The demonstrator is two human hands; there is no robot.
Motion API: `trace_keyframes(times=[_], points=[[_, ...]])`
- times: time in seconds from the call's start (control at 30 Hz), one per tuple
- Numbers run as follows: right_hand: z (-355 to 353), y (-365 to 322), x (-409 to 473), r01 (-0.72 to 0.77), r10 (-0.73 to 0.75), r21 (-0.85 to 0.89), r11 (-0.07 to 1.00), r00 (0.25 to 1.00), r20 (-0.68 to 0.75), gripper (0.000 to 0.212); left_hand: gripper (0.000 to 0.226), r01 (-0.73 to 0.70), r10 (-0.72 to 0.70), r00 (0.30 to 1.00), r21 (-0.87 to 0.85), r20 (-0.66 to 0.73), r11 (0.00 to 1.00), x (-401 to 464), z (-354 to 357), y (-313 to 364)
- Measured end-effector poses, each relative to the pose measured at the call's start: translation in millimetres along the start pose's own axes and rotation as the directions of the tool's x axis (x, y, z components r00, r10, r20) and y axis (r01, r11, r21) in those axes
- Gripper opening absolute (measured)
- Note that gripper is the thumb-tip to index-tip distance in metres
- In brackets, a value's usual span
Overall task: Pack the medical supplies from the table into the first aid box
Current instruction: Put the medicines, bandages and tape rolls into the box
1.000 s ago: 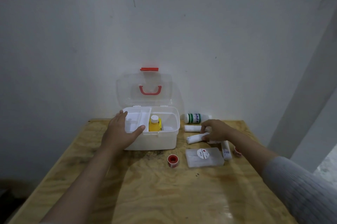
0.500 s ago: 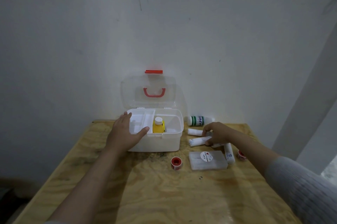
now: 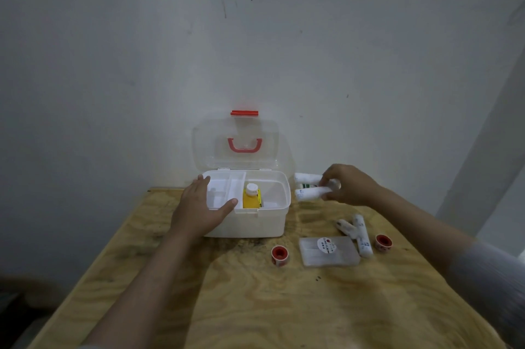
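Note:
The white first aid box [image 3: 250, 223] stands open at the table's far side, its clear lid with a red handle leaning upright against the wall. Inside stands a yellow bottle [image 3: 251, 198] with a white cap, beside a white tray insert. My left hand [image 3: 199, 206] rests on the box's front left rim, thumb on the edge. My right hand [image 3: 348, 185] is raised just right of the box, holding two white bandage rolls [image 3: 308, 186] one above the other. A green-labelled white bottle [image 3: 308, 185] lies behind them, mostly hidden.
On the plywood table [image 3: 255, 306] lie two more bandage rolls [image 3: 360, 233], a flat clear packet with a round label [image 3: 328, 251], and two red tape rolls [image 3: 279, 255] [image 3: 383, 242]. The wall stands right behind the box. A white post rises at the right.
My right hand has closed on two bandage rolls, lifted them off the table and carried them up towards the box. My left hand has stayed on the box rim.

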State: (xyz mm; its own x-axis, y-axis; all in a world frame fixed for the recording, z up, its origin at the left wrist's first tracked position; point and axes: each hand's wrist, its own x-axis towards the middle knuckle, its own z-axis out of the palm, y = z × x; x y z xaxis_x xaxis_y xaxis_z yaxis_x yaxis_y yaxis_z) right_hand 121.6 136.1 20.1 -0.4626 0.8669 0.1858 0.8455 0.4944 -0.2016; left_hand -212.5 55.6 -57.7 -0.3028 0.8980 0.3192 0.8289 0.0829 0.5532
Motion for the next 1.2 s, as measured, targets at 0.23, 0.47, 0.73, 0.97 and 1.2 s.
trace_keyframes(times=[0.23, 0.47, 0.73, 0.97, 1.2], points=[[-33, -42, 21, 0.172, -0.185, -0.178, 0.969, 0.981, -0.061, 0.024, 0.100, -0.002, 0.002, 1.000, 0.001, -0.002, 1.000, 0, 1, -1], [-17, -80, 53, 0.321, -0.265, -0.438, 0.840, 0.946, 0.184, 0.025, 0.099, -0.007, 0.007, 1.000, 0.014, -0.003, 1.000, -1, 0, 1], [-12, -93, 79, 0.295, -0.154, -0.419, 0.859, 0.929, 0.337, 0.052, 0.098, -0.006, 0.006, 1.000, 0.007, -0.010, 1.000, -1, 1, -1], [-15, -97, 88, 0.247, -0.099, -0.294, 0.923, 0.893, 0.439, 0.048, 0.103, 0.002, -0.003, 1.000, -0.009, -0.018, 1.000, 0, 3, -3], [8, -100, 93, 0.233, -0.135, -0.229, 0.945, 0.917, 0.376, 0.043, 0.103, 0.008, -0.008, 1.000, -0.014, -0.017, 1.000, -1, 3, -1]])
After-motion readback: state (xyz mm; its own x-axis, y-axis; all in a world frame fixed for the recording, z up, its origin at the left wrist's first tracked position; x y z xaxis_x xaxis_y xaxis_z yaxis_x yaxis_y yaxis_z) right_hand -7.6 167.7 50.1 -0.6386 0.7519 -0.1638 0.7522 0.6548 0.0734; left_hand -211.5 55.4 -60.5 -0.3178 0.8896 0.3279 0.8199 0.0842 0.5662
